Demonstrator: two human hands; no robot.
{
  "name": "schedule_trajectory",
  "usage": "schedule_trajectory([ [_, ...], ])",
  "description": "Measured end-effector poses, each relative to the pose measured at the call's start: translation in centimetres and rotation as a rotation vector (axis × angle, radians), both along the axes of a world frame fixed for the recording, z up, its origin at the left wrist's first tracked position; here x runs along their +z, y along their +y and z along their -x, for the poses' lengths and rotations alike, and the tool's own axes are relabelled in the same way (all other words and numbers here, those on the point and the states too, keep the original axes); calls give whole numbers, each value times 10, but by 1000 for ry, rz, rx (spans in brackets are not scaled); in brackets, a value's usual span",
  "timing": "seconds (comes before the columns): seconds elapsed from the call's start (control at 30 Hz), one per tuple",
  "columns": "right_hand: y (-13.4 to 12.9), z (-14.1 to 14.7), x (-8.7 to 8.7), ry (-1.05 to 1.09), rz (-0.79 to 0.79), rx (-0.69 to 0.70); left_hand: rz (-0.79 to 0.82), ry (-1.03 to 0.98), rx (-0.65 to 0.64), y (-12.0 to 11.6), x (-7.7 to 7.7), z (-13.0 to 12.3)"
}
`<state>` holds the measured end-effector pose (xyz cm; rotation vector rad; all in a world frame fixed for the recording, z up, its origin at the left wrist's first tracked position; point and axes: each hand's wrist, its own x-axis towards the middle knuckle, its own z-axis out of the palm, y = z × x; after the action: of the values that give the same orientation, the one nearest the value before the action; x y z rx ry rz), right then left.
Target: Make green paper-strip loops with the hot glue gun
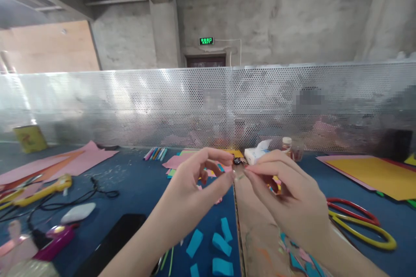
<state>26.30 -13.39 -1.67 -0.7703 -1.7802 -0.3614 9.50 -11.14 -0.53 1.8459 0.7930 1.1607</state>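
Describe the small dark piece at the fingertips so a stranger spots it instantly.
Start at the silvery perforated metal screen behind the blue tabletop. In front of it, look where the fingertips of the left hand and right hand come together. There sits the small black piece, set apart by its white specks from the plain bright-blue paper strips below.

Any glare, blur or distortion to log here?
Head view: bright glare streaks across the left of the perforated metal panel; head view: the small dark piece between the left hand and right hand looks too soft to identify; head view: the exit sign glows green.
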Motion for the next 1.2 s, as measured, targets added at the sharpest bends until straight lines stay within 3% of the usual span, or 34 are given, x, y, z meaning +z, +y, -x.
schedule_trajectory([
  [0.1,-1,-2,-6,-207,-229,-36,71,67,-132,3,0,0],
  [0.23,-5,-7,-17,-387,-391,-86,189,111,-323,5,-8,0],
  [0.43,7,-21,-24,-593,-528,-105,237,48,-176,4,-15,1],
  [0.57,19,-26,-19,-680,-578,-121,179,99,-249,6,-9,-2],
  [0.67,22,-24,-18,-631,-582,-128,229,49,-301,10,-6,-3],
  [0.8,20,-16,-18,-411,-425,7,225,-58,-363,17,-8,-3],
  [0.97,18,-9,-9,-65,-120,57,52,47,-368,23,-9,-3],
  [1.2,19,-8,1,-39,461,94,-148,342,-272,17,-8,-6],
])
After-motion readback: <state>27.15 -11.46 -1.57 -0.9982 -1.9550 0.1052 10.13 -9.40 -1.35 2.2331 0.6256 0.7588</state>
